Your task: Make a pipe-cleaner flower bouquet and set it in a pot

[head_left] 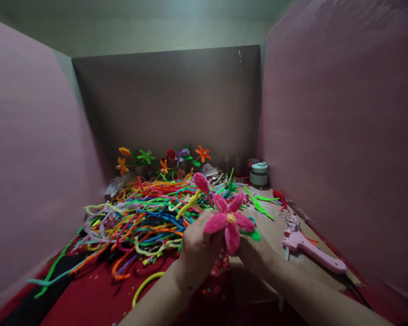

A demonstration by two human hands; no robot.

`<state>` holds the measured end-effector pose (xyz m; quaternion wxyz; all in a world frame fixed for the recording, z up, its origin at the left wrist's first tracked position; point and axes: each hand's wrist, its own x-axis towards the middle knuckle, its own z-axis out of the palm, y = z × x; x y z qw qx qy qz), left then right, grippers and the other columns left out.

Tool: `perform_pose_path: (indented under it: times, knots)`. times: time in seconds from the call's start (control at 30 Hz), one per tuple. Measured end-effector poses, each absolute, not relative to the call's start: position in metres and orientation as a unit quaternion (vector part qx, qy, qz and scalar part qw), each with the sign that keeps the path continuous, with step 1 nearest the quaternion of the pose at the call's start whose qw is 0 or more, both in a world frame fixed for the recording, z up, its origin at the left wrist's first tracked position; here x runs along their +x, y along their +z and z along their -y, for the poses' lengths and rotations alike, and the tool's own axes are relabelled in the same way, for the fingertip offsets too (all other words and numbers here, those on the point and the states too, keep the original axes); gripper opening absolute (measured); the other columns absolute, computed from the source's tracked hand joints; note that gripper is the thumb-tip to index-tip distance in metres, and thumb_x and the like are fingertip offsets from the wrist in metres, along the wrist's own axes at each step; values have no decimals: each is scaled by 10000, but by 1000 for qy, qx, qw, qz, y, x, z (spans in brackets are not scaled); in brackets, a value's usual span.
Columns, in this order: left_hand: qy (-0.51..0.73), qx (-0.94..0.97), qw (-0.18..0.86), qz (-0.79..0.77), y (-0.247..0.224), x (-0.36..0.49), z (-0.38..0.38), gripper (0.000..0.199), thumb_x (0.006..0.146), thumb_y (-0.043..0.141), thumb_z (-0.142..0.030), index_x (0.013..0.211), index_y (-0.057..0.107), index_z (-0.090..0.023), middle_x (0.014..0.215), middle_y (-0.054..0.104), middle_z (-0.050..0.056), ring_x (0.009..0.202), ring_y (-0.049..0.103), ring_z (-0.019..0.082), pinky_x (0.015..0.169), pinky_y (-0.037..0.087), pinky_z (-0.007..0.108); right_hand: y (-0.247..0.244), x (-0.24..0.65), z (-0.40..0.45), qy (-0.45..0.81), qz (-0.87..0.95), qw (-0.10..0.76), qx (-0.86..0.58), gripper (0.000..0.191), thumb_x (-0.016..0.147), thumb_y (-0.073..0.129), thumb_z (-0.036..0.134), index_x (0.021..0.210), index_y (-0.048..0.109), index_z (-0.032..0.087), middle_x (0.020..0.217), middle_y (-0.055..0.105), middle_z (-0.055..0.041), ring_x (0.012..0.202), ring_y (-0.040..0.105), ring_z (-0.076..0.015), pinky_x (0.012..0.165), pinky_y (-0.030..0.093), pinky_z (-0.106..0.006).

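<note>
A pink pipe cleaner flower [236, 219] with several petals and a small yellow centre faces up in front of me. Beside it rises a pink bud [201, 182], and a green leaf [253, 235] shows at the lower right. My left hand [199, 237] is closed just behind the bloom, at the flower's stem. From the other side my right hand [253, 253] meets it below the petals, also closed at the stem. The bloom hides most of the fingertips and the stem itself.
A big heap of coloured pipe cleaners [149, 217] spreads over the red cloth [88, 299] at left. Finished flowers [203, 154] stand behind it. At right, a pink glue gun [313, 251] and green pieces [260, 206] lie on a board, a lidded cup [259, 175] behind. Panels enclose three sides.
</note>
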<state>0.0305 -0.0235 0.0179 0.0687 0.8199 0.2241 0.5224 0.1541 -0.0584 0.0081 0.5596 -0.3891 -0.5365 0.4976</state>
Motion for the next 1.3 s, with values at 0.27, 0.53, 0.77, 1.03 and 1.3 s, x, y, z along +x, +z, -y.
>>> perform_pose_path:
  times: [0.27, 0.53, 0.77, 1.03, 1.3]
  knots:
    - [524, 796, 131, -272, 46, 21, 42, 249, 821, 471, -126, 1010, 615, -201, 901, 630, 57, 816, 592, 168, 721, 466, 263, 8, 163, 50, 579, 444, 586, -353, 380, 631, 676, 493, 573, 528, 148, 519, 447, 28, 453, 301, -59, 437, 211, -219]
    - [633, 618, 202, -420, 65, -2, 23, 112, 726, 596, -237, 797, 674, -196, 695, 623, -9, 606, 533, 110, 540, 399, 197, 0, 178, 40, 585, 428, 614, -312, 226, 714, 661, 317, 635, 590, 118, 581, 538, -11, 443, 365, -50, 409, 180, -206]
    - [547, 508, 539, -391, 46, -1, -14, 267, 611, 706, -293, 798, 612, -127, 548, 531, -53, 367, 327, 14, 362, 214, 146, -4, 181, 36, 502, 515, 598, -353, 332, 833, 507, 375, 643, 588, 115, 513, 520, -9, 429, 413, -82, 417, 262, -226]
    - [501, 529, 613, -305, 27, 24, 2, 194, 650, 693, -288, 726, 567, -161, 450, 412, -99, 335, 288, 22, 328, 214, 155, 4, 178, 46, 405, 584, 549, -441, 286, 835, 474, 332, 620, 527, 152, 587, 494, 4, 550, 433, -107, 547, 335, -244]
    - [502, 594, 525, -346, 32, 28, 20, 216, 703, 641, -354, 742, 619, -143, 526, 510, -45, 445, 433, 67, 412, 337, 179, -7, 166, 49, 370, 592, 545, -464, 230, 815, 502, 360, 699, 512, 162, 615, 414, 29, 547, 306, -88, 484, 269, -214]
